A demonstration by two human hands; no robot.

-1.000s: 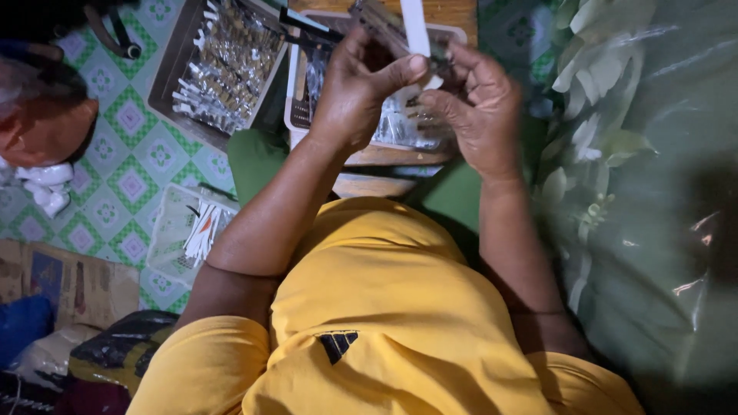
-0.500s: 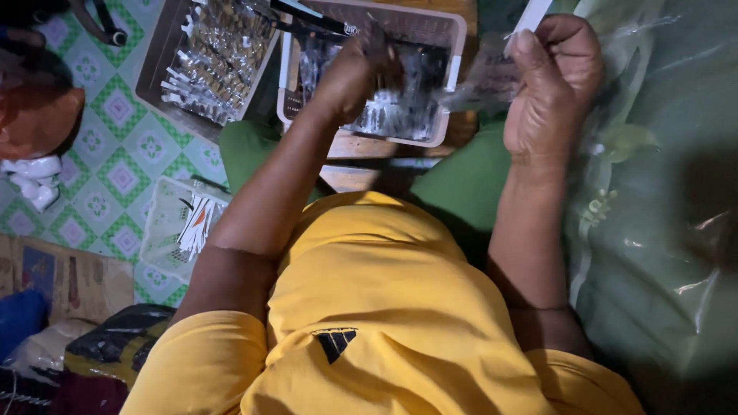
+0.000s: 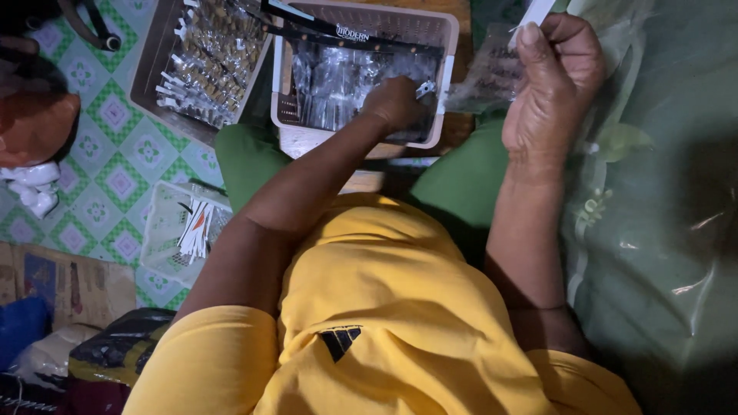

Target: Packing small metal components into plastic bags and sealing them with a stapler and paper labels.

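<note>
While our lap serves as the bench, three baskets sit within reach: a small white one (image 3: 165, 223) of paper slips near left on the tiled floor (image 3: 123, 146), a brown one (image 3: 201, 61) of packed pieces far left, and a pale basket (image 3: 446, 46) of clear packets just ahead. Our left hand (image 3: 396, 104) dips into that basket, fingers curled on a small metal piece. Our right hand (image 3: 555, 73), raised at right, pinches one clear packet (image 3: 492, 73) and one white strip (image 3: 532, 14).
</note>
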